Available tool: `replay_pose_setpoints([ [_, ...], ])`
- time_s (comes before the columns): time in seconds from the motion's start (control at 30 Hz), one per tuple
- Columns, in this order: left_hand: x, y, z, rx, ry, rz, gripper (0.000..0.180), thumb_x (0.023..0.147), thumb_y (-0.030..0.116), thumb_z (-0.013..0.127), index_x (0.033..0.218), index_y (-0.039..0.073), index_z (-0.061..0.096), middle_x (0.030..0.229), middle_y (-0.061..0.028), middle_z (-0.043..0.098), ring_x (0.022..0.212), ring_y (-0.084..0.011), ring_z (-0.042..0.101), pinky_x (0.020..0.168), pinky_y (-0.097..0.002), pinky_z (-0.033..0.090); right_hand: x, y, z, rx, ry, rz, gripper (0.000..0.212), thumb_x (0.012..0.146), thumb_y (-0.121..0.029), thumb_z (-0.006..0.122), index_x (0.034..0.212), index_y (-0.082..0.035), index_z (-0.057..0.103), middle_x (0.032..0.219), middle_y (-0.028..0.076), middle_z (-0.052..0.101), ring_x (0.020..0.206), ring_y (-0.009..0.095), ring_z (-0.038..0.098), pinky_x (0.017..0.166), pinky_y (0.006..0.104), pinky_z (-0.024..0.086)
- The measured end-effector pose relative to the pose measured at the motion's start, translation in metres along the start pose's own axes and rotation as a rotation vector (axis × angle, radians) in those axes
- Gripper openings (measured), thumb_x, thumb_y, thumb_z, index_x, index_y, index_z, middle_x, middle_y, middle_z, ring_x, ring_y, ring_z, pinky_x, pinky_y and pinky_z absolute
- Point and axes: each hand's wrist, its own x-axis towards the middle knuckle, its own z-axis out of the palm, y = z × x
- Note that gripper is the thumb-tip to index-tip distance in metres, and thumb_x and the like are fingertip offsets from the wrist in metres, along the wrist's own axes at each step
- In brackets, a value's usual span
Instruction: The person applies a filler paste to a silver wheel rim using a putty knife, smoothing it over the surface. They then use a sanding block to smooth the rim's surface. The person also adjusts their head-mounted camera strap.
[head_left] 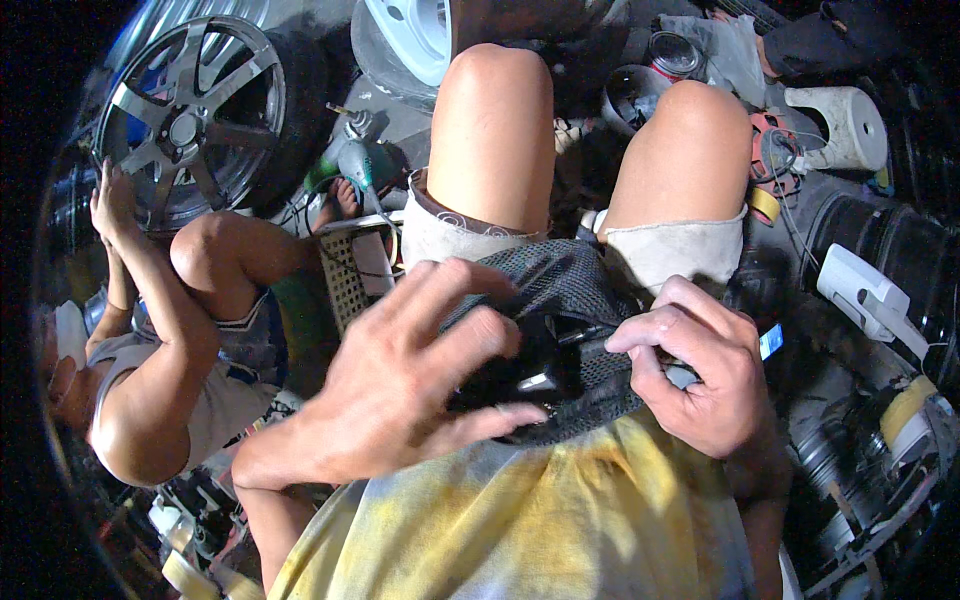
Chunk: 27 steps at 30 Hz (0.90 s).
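Note:
A black mesh bag point(545, 270) lies on my lap, over the front of my tie-dyed yellow and grey shirt. Dark, shiny contents show at its middle; I cannot make out what they are. My left hand point(395, 375) hovers over the bag's left side, its fingers apart and curved, slightly blurred, with nothing between them. On the other side, my right hand point(695, 365) has its thumb and forefinger closed at the bag's right edge, pinching the mesh. The little that lies under the right fingers is hidden.
At left another person sits with raised hands point(112, 205) by a dark spoked wheel rim point(190, 125). A green power tool point(362, 160) and plastic basket point(345, 275) lie beside my legs. A white stool point(845, 130), red cable reel point(772, 150) and yellow tape roll point(765, 206) are at right.

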Motion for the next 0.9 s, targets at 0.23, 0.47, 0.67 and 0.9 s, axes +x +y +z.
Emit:
replay_pose_setpoints([
  [0.23, 0.003, 0.003, 0.034, 0.171, -0.087, 0.033, 0.06, 0.075, 0.036, 0.081, 0.123, 0.007, 0.059, 0.141, -0.0195, 0.045, 0.124, -0.0387, 0.048, 0.098, -0.0508, 0.048, 0.007, -0.001, 0.001, -0.279, -0.232, -0.034, 0.015, 0.082, -0.012, 0.073, 0.095, -0.005, 0.07, 0.09, 0.011, 0.052, 0.08, 0.027, 0.061, 0.069, 0.0403, 0.053],
  [0.47, 0.002, -0.002, 0.034, 0.145, -0.103, 0.065, 0.06, 0.079, 0.036, 0.076, 0.125, 0.001, 0.06, 0.14, -0.0218, 0.046, 0.123, -0.0385, 0.048, 0.099, -0.049, 0.048, 0.026, -0.003, 0.015, -0.696, -0.316, -0.26, 0.014, 0.078, -0.018, 0.065, 0.075, -0.006, 0.069, 0.106, 0.008, 0.052, 0.102, 0.023, 0.054, 0.082, 0.0351, 0.05],
  [0.67, -0.006, -0.004, 0.042, 0.159, -0.058, 0.054, 0.063, 0.078, 0.04, 0.077, 0.125, 0.001, 0.063, 0.14, -0.0251, 0.047, 0.125, -0.0446, 0.051, 0.1, -0.0531, 0.05, 0.032, 0.01, 0.02, -0.607, -0.415, -0.415, 0.016, 0.079, -0.021, 0.063, 0.072, -0.007, 0.067, 0.112, 0.007, 0.054, 0.105, 0.022, 0.051, 0.083, 0.035, 0.045],
  [0.9, -0.012, 0.001, 0.051, 0.223, -0.187, -0.031, 0.055, 0.087, 0.044, 0.068, 0.12, 0.001, 0.065, 0.155, -0.0257, 0.036, 0.141, -0.0465, 0.037, 0.111, -0.0591, 0.039, 0.029, 0.026, 0.021, -0.561, -0.421, -0.627, 0.015, 0.08, -0.021, 0.064, 0.074, -0.008, 0.063, 0.094, 0.006, 0.053, 0.089, 0.021, 0.053, 0.077, 0.0351, 0.044],
])
